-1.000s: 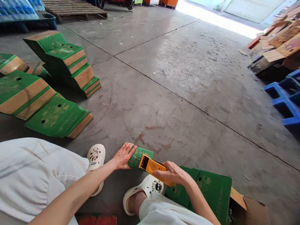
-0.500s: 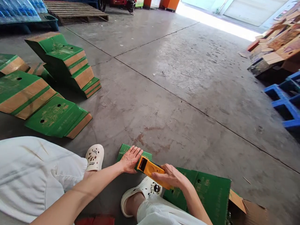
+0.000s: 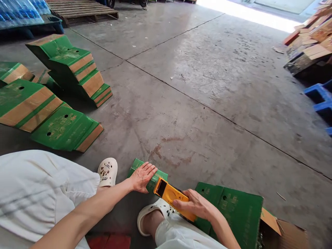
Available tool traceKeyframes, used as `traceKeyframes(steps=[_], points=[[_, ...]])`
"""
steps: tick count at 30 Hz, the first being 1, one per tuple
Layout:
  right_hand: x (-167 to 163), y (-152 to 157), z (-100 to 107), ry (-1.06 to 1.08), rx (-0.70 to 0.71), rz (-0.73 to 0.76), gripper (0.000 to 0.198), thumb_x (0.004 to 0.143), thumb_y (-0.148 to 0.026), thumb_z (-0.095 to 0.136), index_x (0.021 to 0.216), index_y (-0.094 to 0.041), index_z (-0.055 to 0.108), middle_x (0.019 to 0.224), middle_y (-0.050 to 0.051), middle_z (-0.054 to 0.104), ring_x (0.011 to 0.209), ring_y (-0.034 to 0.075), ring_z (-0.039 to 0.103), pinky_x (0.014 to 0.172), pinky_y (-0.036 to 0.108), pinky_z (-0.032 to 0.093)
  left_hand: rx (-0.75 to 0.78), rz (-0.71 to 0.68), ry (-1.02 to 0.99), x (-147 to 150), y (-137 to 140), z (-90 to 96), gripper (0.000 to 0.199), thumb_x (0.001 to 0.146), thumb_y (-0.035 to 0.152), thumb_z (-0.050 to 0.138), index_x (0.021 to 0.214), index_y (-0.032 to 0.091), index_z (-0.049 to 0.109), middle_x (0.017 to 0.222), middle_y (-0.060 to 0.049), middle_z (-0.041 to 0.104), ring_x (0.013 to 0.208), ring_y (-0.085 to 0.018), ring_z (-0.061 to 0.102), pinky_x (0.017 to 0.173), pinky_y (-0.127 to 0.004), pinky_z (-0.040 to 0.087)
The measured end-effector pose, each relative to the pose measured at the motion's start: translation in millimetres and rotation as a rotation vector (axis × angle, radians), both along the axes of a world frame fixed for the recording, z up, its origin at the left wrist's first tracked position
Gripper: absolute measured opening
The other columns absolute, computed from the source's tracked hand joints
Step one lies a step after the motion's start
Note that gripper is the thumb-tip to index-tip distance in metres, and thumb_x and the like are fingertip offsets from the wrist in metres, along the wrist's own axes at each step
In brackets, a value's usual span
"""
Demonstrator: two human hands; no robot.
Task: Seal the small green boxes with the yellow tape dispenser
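My left hand [image 3: 143, 177] lies flat, fingers stretched out, on a small green cardboard box [image 3: 158, 175] on the floor between my feet. Wrapped around a yellow multimeter with a dark screen [image 3: 171, 194] is my right hand [image 3: 193, 204]. The meter's screen end points toward the box, close to the left fingers; whether it touches the box I cannot tell. Below the meter is my white clog [image 3: 150, 214], partly hidden. Beside my right forearm stands a larger green cardboard box [image 3: 240, 211], whose brown flap hangs out on the right.
Green and brown folded cartons [image 3: 75, 65] stand stacked at the left, with more cartons [image 3: 64, 129] nearer my knee. A wooden pallet [image 3: 83, 9] and wrapped bottles [image 3: 20, 12] are at the back left. Flattened cardboard [image 3: 311, 48] and blue crates [image 3: 320, 100] line the right. Something red [image 3: 111, 241] lies below me.
The multimeter and my right hand have shifted slightly right and down, a little away from my left hand. My left hand stays on the small box. The view has tilted slightly downward.
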State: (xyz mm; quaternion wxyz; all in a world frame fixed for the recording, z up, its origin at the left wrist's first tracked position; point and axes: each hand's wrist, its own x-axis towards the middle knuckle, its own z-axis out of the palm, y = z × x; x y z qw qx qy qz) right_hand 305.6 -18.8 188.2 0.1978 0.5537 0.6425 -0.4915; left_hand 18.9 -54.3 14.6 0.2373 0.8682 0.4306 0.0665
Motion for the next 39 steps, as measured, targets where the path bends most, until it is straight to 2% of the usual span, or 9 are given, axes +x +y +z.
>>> traceKeyframes(steps=[4, 7, 16, 21, 23, 25, 28, 33, 39], points=[[22, -6, 11, -0.086, 0.038, 0.006, 0.048, 0.078, -0.064, 0.065, 0.063, -0.022, 0.048, 0.064, -0.002, 0.043, 0.063, 0.015, 0.039, 0.055, 0.031, 0.024, -0.012, -0.005, 0.004, -1, -3, 2.7, 0.104, 0.077, 0.055, 0.072, 0.164, 0.012, 0.034, 0.162, -0.02, 0.048, 0.152, -0.038, 0.04, 0.135, -0.05, 0.013], [26, -7, 11, -0.104, 0.043, 0.026, 0.05, 0.078, -0.067, 0.065, 0.064, -0.023, 0.047, 0.064, -0.003, 0.043, 0.063, 0.015, 0.039, 0.055, 0.031, 0.023, -0.02, 0.0, 0.006, -2, -4, 3.9, 0.107, 0.076, 0.055, 0.072, 0.165, 0.013, 0.03, 0.162, -0.02, 0.047, 0.152, -0.039, 0.039, 0.134, -0.051, 0.013], [4, -2, -2, -0.149, 0.064, -0.003, 0.049, 0.082, -0.058, 0.07, 0.059, -0.023, 0.044, 0.061, 0.0, 0.045, 0.059, 0.015, 0.04, 0.055, 0.033, 0.024, -0.01, 0.001, 0.013, 1, -5, 3.0, 0.106, 0.077, 0.055, 0.072, 0.165, 0.013, 0.03, 0.161, -0.02, 0.048, 0.151, -0.039, 0.039, 0.135, -0.05, 0.012], [0, -1, -11, -0.186, 0.095, -0.028, 0.05, 0.082, -0.058, 0.073, 0.056, -0.025, 0.045, 0.064, 0.005, 0.057, 0.061, 0.021, 0.053, 0.055, 0.035, 0.031, -0.021, -0.01, 0.024, -1, -9, 1.8, 0.113, 0.075, 0.054, 0.077, 0.166, 0.012, 0.026, 0.162, -0.021, 0.046, 0.153, -0.039, 0.038, 0.135, -0.05, 0.008], [0, -1, -15, -0.205, 0.094, -0.014, 0.048, 0.081, -0.059, 0.073, 0.057, -0.026, 0.048, 0.067, 0.007, 0.062, 0.066, 0.025, 0.059, 0.056, 0.036, 0.035, -0.026, -0.01, 0.067, 4, -12, 0.2, 0.123, 0.072, 0.054, 0.082, 0.169, 0.014, 0.019, 0.167, -0.022, 0.041, 0.157, -0.04, 0.034, 0.135, -0.053, 0.006], [-1, -1, -19, -0.211, 0.095, -0.011, 0.045, 0.08, -0.06, 0.073, 0.059, -0.027, 0.053, 0.07, 0.009, 0.065, 0.071, 0.028, 0.063, 0.057, 0.038, 0.039, -0.022, 0.003, 0.12, 16, -17, -1.6, 0.133, 0.069, 0.054, 0.086, 0.172, 0.017, 0.01, 0.174, -0.024, 0.029, 0.162, -0.044, 0.024, 0.133, -0.061, 0.003], [-3, 0, -21, -0.22, 0.12, -0.025, 0.041, 0.081, -0.06, 0.073, 0.063, -0.027, 0.057, 0.074, 0.011, 0.069, 0.074, 0.03, 0.066, 0.06, 0.039, 0.041, -0.02, -0.007, 0.158, 42, -20, -3.3, 0.137, 0.071, 0.053, 0.088, 0.173, 0.017, 0.004, 0.178, -0.027, 0.011, 0.165, -0.046, 0.01, 0.131, -0.068, 0.0], [-2, -5, -17, -0.22, 0.14, -0.045, 0.041, 0.081, -0.06, 0.074, 0.065, -0.026, 0.058, 0.078, 0.012, 0.071, 0.077, 0.03, 0.066, 0.061, 0.038, 0.041, -0.056, -0.062, 0.139, 66, -15, -1.1, 0.13, 0.073, 0.04, 0.082, 0.172, 0.011, 0.003, 0.174, -0.029, 0.026, 0.162, -0.044, 0.025, 0.133, -0.062, 0.003], [-7, -13, -16, -0.104, 0.059, -0.056, 0.047, 0.083, -0.067, 0.07, 0.066, -0.024, 0.06, 0.071, 0.006, 0.065, 0.07, 0.024, 0.06, 0.058, 0.034, 0.038, -0.043, -0.104, 0.137, 29, -10, 2.1, 0.134, 0.066, 0.037, 0.085, 0.171, 0.012, 0.006, 0.173, -0.029, 0.028, 0.162, -0.045, 0.025, 0.134, -0.058, 0.011]])
